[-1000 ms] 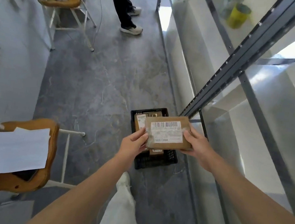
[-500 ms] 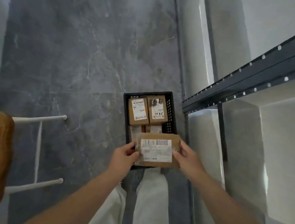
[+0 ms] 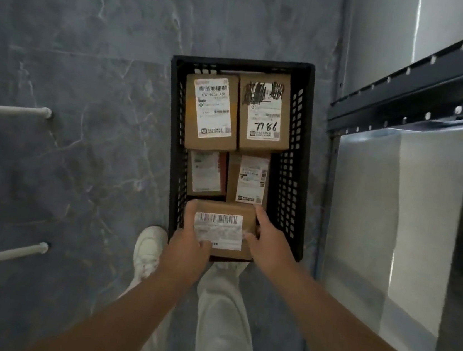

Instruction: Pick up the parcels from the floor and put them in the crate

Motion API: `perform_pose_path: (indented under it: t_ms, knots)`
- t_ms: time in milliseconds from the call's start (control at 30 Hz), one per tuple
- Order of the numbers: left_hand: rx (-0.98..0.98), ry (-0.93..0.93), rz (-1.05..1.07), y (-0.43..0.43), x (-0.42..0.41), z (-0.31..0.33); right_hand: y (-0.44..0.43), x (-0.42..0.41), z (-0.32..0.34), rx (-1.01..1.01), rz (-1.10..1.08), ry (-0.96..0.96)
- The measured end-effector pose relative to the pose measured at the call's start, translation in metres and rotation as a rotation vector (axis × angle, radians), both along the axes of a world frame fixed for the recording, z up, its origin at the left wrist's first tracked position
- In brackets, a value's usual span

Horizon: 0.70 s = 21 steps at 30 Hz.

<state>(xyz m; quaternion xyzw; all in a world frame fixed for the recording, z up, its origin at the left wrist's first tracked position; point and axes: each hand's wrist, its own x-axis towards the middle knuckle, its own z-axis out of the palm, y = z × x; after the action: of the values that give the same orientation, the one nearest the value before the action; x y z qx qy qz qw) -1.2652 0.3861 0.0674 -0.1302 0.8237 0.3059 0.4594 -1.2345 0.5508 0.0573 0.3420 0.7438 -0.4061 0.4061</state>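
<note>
A black slotted crate point(image 3: 295, 159) stands on the grey floor right below me. Inside it lie several brown parcels with white labels: one at the far left point(image 3: 210, 111), one marked 7786 at the far right point(image 3: 264, 112), and two lower ones in the middle row point(image 3: 234, 177). At the crate's near end I hold a flat brown parcel point(image 3: 222, 226) with a barcode label, within the crate's walls. My left hand point(image 3: 186, 245) grips its left side and my right hand point(image 3: 269, 245) grips its right side.
A dark metal shelf frame point(image 3: 415, 90) with shiny panels runs along the right, close to the crate. Two white chair legs point(image 3: 13, 110) reach in from the left. My white shoe point(image 3: 147, 249) and pale trouser leg stand just before the crate.
The view has tilted down and closed in on the crate. Both hands have lowered the flat parcel from above the crate into its near end.
</note>
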Motion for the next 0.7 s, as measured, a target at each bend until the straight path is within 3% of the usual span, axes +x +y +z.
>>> perform_pose_path:
  t_ms: [333, 433, 600, 700]
  knots:
    - [-0.104, 0.026, 0.005, -0.002, 0.034, -0.066, -0.003, -0.012, -0.078, -0.129, 0.081, 0.045]
    - [-0.149, -0.019, -0.167, -0.007, 0.033, -0.064, -0.006, -0.011, -0.077, -0.118, 0.095, 0.035]
    - [-0.447, 0.022, -0.534, 0.019, 0.014, -0.041, -0.014, -0.013, -0.055, -0.122, -0.011, -0.068]
    - [-0.344, 0.028, -0.425, 0.032, -0.008, -0.023, -0.009, -0.017, -0.029, -0.042, -0.135, -0.083]
